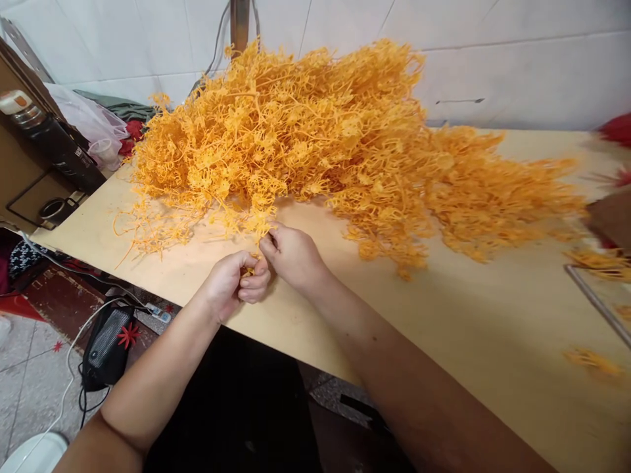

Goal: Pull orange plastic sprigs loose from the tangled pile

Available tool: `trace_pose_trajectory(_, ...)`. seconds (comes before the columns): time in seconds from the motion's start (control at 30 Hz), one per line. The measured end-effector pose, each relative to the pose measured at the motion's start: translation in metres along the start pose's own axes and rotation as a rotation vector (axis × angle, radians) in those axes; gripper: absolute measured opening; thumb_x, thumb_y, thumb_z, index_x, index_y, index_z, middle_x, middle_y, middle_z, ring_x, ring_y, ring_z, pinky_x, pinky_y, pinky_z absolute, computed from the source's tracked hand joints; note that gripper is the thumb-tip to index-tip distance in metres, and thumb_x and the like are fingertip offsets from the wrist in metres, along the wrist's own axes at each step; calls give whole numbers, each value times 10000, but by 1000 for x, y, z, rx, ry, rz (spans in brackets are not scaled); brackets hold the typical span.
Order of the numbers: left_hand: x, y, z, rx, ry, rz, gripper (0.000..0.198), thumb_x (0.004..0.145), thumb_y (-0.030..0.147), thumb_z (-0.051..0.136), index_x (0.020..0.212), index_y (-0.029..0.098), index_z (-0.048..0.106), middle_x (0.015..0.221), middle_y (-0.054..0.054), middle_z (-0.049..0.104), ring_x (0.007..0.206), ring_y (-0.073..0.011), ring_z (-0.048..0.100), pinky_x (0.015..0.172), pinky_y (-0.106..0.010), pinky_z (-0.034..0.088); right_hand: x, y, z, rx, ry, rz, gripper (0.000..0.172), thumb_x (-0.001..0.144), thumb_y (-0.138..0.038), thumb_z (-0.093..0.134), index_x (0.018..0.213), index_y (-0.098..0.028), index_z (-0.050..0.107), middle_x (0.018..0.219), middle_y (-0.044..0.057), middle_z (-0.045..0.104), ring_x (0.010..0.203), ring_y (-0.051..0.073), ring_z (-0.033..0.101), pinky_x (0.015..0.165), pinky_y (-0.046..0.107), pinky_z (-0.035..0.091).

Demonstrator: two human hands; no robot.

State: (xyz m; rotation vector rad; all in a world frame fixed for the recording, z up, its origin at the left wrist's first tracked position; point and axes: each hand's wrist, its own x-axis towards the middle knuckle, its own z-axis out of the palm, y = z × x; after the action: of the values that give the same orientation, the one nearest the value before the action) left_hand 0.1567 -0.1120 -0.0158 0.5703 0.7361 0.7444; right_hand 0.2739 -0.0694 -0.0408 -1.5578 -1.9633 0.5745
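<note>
A big heap of orange plastic flower sprigs (315, 138) covers the back half of a pale wooden table (473, 328). My left hand (235, 282) is curled shut around a small orange piece (249, 269) near the table's front edge. Touching it from the right, my right hand (290, 253) pinches an orange sprig (263, 231) at the near edge of the heap. Both hands meet just below the pile's front fringe.
A white tiled wall (493, 66) stands behind the table. At the left are a black box (64, 154), a plastic bag (91, 125) and a small metal ring (53, 210). Cables and a black device (106, 345) lie on the floor. A metal frame (596, 302) and red pieces (616, 128) sit at the right.
</note>
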Motion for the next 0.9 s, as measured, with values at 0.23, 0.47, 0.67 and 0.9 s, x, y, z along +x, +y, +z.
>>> trace_pose_trajectory(0.23, -28, -10, 27, 349, -476, -233, 160, 567, 152, 440, 557, 93, 589, 433, -9, 482, 343, -53, 352, 322, -192, 184, 19, 43, -28, 117, 241, 210, 232, 732, -141, 411, 532, -195, 305, 485, -34, 305, 488, 92, 278, 505, 256, 192)
trace_pose_trajectory(0.47, -2, 0, -3, 112, 82, 165, 367, 572, 5, 443, 878, 123, 609, 675, 6, 529, 437, -16, 379, 394, -138, 225, -7, 12, -39, 1036, -383, 251, 275, 772, -262, 434, 526, -182, 339, 430, -78, 227, 355, 31, 166, 389, 200, 107)
trace_pose_trajectory(0.67, 14, 0, -11, -152, 86, 278, 253, 728, 158, 596, 981, 161, 588, 643, 27, 513, 461, -21, 404, 420, -126, 299, -22, -1, -36, 1376, -741, 45, 425, 803, -425, 509, 537, -170, 299, 464, -88, 203, 375, 14, 142, 358, 163, 101)
trace_pose_trajectory(0.9, 17, 6, -3, -175, -143, 352, 305, 759, 203, 569, 1061, 174, 601, 818, -26, 627, 556, -52, 530, 529, -153, 435, -31, -5, -24, 1463, -935, -38, 429, 827, -389, 509, 542, -160, 284, 476, -86, 213, 383, 9, 161, 361, 155, 131)
